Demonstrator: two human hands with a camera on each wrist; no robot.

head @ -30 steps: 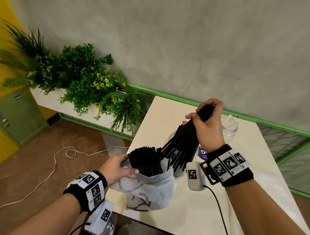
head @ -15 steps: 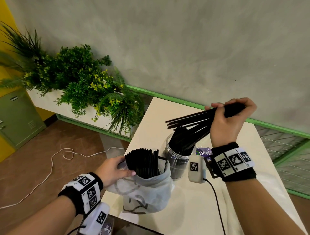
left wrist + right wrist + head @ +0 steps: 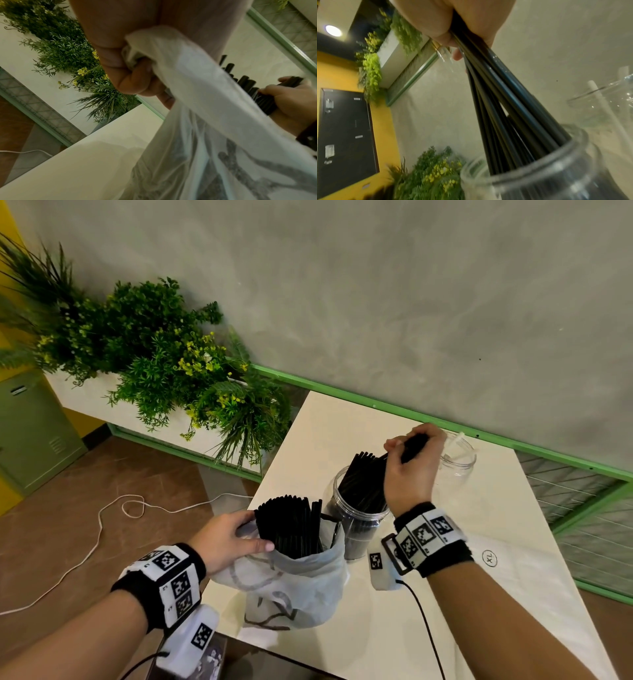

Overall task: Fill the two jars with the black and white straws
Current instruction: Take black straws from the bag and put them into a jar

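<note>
My right hand (image 3: pixel 412 455) grips a bundle of black straws (image 3: pixel 501 102) by their top ends, and their lower ends stand inside the near clear jar (image 3: pixel 356 520). That jar (image 3: pixel 556 169) holds several black straws. My left hand (image 3: pixel 227 539) holds the rim of a white plastic bag (image 3: pixel 298 587), from which a thick bunch of black straws (image 3: pixel 291 525) sticks up. In the left wrist view the fingers (image 3: pixel 137 82) are curled round the bag's edge (image 3: pixel 188 83). A second clear jar (image 3: pixel 457 455) stands behind my right hand with one white straw (image 3: pixel 599 102) in it.
The cream table (image 3: pixel 479 594) stands against a grey wall with a green rail (image 3: pixel 548 453). A planter of green plants (image 3: pixel 164 361) is to the left of the table. A white cable (image 3: pixel 102 522) lies on the brown floor. A green cabinet (image 3: pixel 30 433) stands far left.
My right hand lifted the straw bundle out level to the right, then brought it back down upright into the near jar. My left hand kept hold of the bag.
</note>
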